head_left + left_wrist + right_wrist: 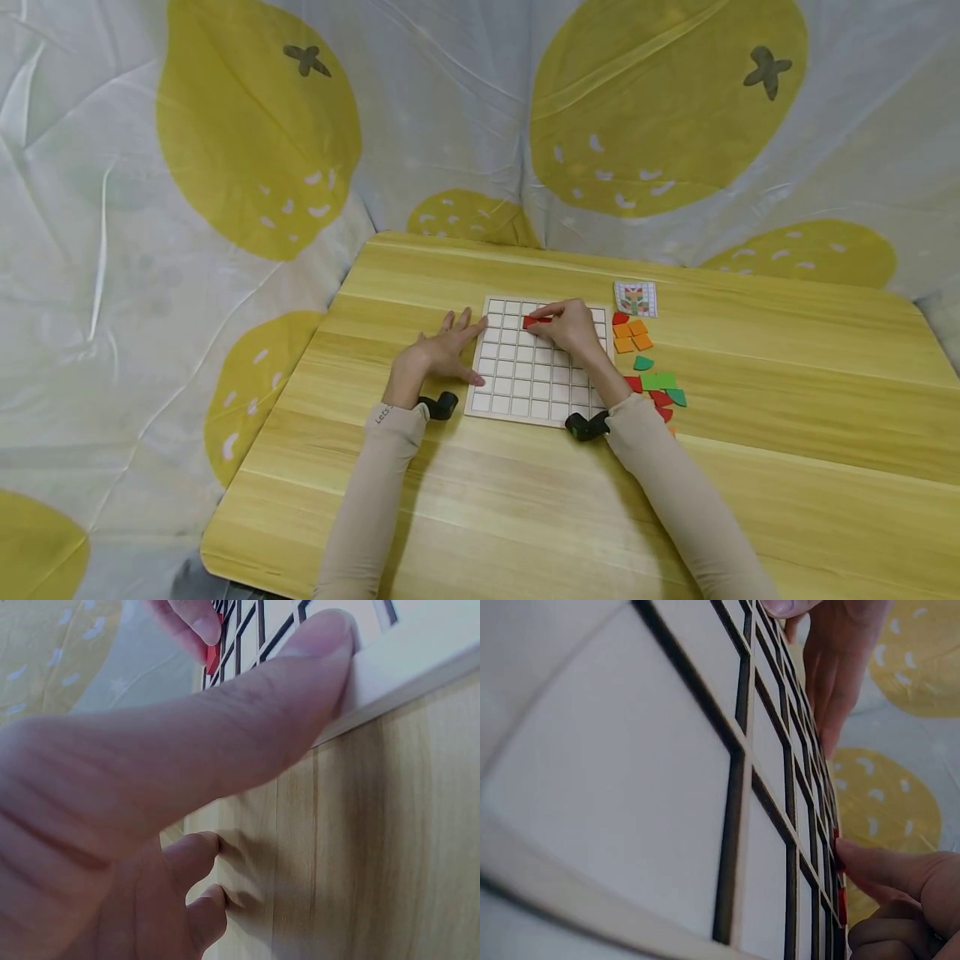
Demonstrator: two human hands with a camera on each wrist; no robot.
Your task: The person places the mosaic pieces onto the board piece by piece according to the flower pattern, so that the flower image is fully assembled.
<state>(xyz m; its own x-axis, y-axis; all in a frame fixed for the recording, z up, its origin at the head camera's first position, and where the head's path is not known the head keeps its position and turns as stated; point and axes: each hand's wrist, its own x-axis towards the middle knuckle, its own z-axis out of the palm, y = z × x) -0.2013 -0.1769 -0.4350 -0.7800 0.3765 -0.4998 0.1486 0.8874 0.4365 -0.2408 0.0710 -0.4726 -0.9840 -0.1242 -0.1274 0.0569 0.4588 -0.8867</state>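
A pale wooden grid board [520, 387] with square cells lies on the table. My left hand [444, 348] steadies its left edge with spread fingers; in the left wrist view the thumb [300, 667] presses on the rim while other fingertips rest on the tabletop. Over the upper rows, my right hand [572, 329] pinches a small red tile [529, 322] at the grid with thumb and fingers. The right wrist view shows red at two spots along the far cells: one red tile [839, 851] under the thumb, another [842, 906] beside it. The fingers partly hide both.
Right of the board lie loose tiles: several orange squares [630, 333], green squares [657, 381], dark green rounded pieces [643, 363] and red pieces [661, 398], some behind the right forearm. A small pattern card [635, 299] sits above them. Lemon-print fabric [450, 125] hangs behind the table [787, 375].
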